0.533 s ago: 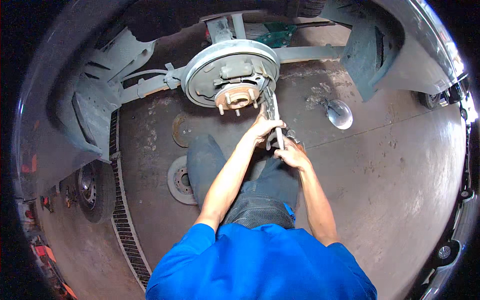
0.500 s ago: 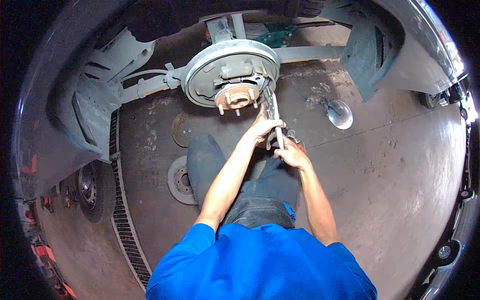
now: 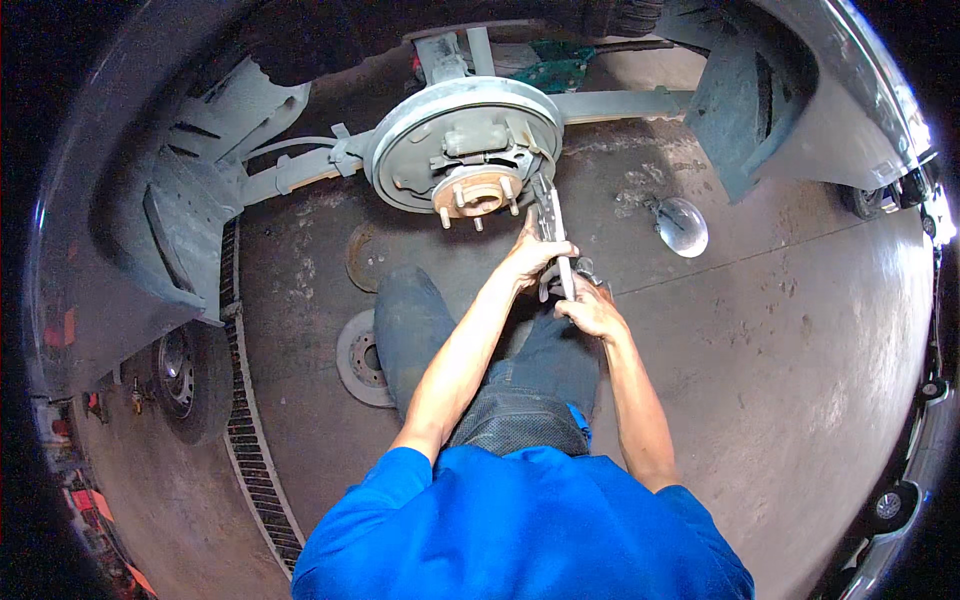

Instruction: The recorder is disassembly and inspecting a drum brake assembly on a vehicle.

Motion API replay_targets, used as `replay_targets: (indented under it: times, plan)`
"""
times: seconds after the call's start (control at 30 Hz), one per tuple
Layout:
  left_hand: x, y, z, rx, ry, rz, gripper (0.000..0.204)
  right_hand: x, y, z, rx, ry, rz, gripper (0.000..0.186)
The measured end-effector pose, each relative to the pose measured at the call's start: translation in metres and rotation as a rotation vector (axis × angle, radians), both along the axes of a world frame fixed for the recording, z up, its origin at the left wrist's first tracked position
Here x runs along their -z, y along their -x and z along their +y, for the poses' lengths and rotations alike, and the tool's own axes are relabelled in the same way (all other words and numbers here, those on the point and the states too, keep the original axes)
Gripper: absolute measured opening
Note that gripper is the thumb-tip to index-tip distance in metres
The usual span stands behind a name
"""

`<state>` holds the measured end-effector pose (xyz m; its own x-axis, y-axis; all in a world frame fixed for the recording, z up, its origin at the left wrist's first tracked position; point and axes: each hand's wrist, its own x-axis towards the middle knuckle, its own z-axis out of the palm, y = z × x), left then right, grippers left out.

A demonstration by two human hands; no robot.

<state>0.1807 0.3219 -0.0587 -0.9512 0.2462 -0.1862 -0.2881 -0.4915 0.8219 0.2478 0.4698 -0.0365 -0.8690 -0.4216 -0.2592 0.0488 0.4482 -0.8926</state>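
Note:
In front of me a drum brake's round backing plate [image 3: 420, 150] stands with its drum off. A rust-coloured wheel hub [image 3: 470, 190] with several studs sits at its lower middle. Long silver pliers [image 3: 551, 215] reach up to the plate's lower right edge. My left hand [image 3: 535, 258] is closed round them partway down. Lower and to the right, my right hand [image 3: 595, 312] grips the handle end. Whether the jaws bite on a part cannot be made out; a small metal piece beside the right hand is partly hidden.
A removed brake drum [image 3: 352, 362] lies by my left knee, near a rusty ring [image 3: 358, 260]. A lit round work lamp [image 3: 682, 228] stands on the floor at right. The axle beam [image 3: 620, 106] runs behind the plate. A wheel [image 3: 180, 385] and floor grate [image 3: 247, 440] are at left.
Both hands and the pliers have shifted very slightly to the right in the picture. The grip of each hand looks the same.

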Motion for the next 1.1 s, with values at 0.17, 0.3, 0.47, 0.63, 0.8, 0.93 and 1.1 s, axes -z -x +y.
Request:
replay_targets:
  times: [0.17,0.3,0.47,0.63,0.8,0.93,1.1]
  plan:
    - [-0.002,-0.001,-0.002,-0.002,-0.016,0.007,0.084,-0.007,-0.001,-0.003,0.002,0.117,-0.02,0.04]
    - [-0.006,-0.004,-0.004,0.014,-0.011,-0.037,0.094,0.001,0.0,-0.003,-0.002,0.037,0.056,0.038]
    - [-0.001,0.0,-0.003,-0.016,0.031,-0.002,0.098,0.014,0.004,-0.002,0.009,0.093,0.015,0.035]
    - [0.005,0.002,-0.005,0.03,-0.048,-0.023,0.092,0.01,0.001,-0.007,-0.026,0.129,-0.017,0.027]
    - [0.004,0.001,-0.004,-0.01,-0.022,-0.08,0.089,-0.004,-0.028,0.006,0.259,0.142,-0.334,0.035]
    - [0.003,0.001,-0.003,0.02,-0.009,-0.106,0.095,-0.009,-0.045,0.016,0.214,0.327,-0.457,0.044]
    - [0.004,0.001,-0.004,0.026,-0.063,-0.049,0.09,-0.017,-0.036,0.015,0.254,0.026,-0.27,0.04]
